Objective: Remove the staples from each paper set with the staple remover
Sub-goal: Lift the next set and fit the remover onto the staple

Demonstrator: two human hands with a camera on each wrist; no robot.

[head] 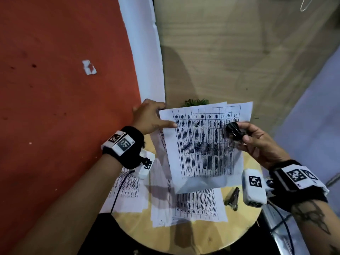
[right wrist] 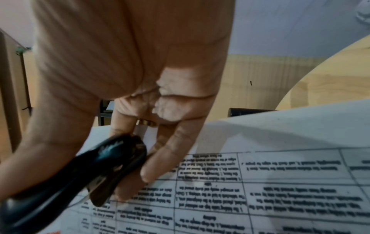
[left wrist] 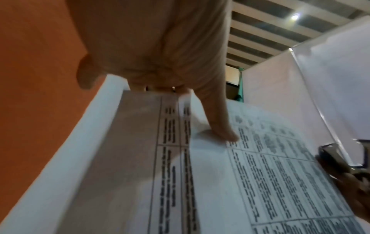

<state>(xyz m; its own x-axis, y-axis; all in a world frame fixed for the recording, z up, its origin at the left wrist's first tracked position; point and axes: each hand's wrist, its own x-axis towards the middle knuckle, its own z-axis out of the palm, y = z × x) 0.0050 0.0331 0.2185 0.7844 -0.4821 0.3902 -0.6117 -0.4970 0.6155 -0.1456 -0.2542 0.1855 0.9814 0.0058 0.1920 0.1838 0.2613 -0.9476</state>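
Staple remover [right wrist: 84, 172] between right fingers [right wrist: 160, 159]

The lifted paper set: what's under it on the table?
Under the lifted paper set, more printed sheets lie on the round table, with another pile lying left. Whatever sits directly beneath the raised pages is hidden.

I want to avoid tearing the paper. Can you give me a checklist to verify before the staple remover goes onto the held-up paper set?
1. Left hand holds the lifted paper set at its top left corner: ok.
2. Right hand grips the black staple remover: ok.
3. Remover is close to the set's right edge: ok.
4. Staple position is visible: cannot tell.
5. Remover jaws are lined up with a staple: cannot tell.
6. Set is supported flat on the round table: not ok, it is held in the air.
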